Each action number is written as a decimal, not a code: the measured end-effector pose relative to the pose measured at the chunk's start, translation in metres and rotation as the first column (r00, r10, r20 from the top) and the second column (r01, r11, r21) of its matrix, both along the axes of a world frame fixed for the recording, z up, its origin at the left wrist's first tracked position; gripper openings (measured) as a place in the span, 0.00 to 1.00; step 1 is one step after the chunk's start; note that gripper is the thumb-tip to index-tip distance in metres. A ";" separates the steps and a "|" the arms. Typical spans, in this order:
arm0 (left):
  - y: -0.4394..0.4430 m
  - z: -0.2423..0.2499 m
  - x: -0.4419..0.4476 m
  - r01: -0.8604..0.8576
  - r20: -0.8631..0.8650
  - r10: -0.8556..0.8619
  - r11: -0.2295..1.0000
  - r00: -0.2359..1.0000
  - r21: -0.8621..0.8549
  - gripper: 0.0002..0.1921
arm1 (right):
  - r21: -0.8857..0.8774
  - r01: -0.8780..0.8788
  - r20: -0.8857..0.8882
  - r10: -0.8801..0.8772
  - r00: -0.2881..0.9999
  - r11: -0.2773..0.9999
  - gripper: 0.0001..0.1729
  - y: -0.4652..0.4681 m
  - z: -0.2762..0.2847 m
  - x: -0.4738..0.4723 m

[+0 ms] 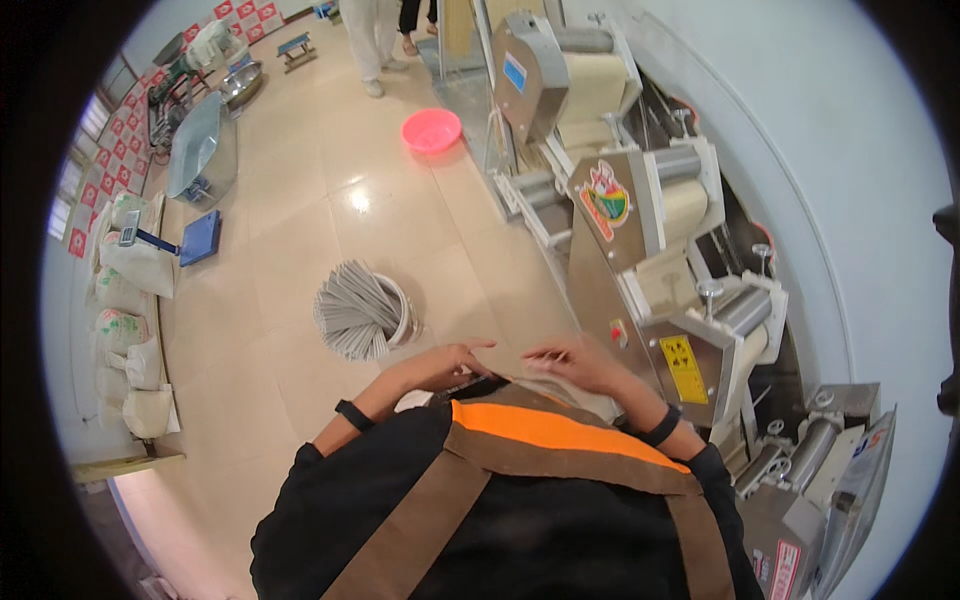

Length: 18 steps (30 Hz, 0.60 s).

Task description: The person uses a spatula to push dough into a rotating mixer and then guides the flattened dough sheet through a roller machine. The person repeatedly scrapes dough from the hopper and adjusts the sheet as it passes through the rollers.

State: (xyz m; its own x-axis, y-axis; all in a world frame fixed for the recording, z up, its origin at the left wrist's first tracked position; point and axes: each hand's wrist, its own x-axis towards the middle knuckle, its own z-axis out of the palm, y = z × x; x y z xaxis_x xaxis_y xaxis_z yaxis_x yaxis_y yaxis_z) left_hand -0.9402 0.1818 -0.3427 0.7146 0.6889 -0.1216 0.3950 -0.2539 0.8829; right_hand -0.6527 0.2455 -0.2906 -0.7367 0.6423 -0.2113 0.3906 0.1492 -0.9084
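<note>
My left hand (450, 363) is in front of my body at the upper edge of a brown apron (570, 466) with an orange band. Its fingers are spread, with nothing visible between them, and the lower fingertips lie close to the apron's edge. Across a small gap, my right hand (576, 364) is blurred; its fingers look loosely parted and I see nothing in them. Beyond my left hand stands a white bucket (409, 315) packed with thin grey rods (356, 311). To the right of my right hand is a steel dough-sheet rolling machine (611, 281).
Pale dough sheets (684, 214) run through several roller stations along the right wall. A pink basin (432, 130) sits on the tiled floor (292, 217). Left are a blue platform scale (200, 238), sacks (124, 330) and a metal trough (199, 146). Two people's legs (370, 45) show at the back.
</note>
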 end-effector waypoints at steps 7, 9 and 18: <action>0.008 -0.004 0.013 -0.019 0.242 0.119 0.925 0.963 -0.380 0.18 | 0.280 0.549 0.416 -0.615 0.670 0.787 0.24 -0.052 -0.043 0.140; 0.015 -0.007 0.020 -0.030 0.333 0.187 0.904 0.924 -0.426 0.14 | 0.265 0.667 0.413 -0.707 0.573 0.696 0.25 -0.091 -0.073 0.182; 0.050 -0.004 0.082 -0.173 -0.307 0.237 0.960 0.922 0.221 0.14 | 0.024 0.974 0.543 -0.821 0.178 0.227 0.18 -0.307 -0.191 0.299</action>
State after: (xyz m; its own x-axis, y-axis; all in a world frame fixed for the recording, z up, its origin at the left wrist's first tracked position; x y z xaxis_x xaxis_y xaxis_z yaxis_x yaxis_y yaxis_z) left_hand -0.8579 0.2317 -0.3467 0.4975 0.8486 -0.1798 0.7143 -0.2831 0.6400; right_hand -0.3538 -0.0611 -0.4821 0.5246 0.6396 -0.5618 0.3441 -0.7629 -0.5473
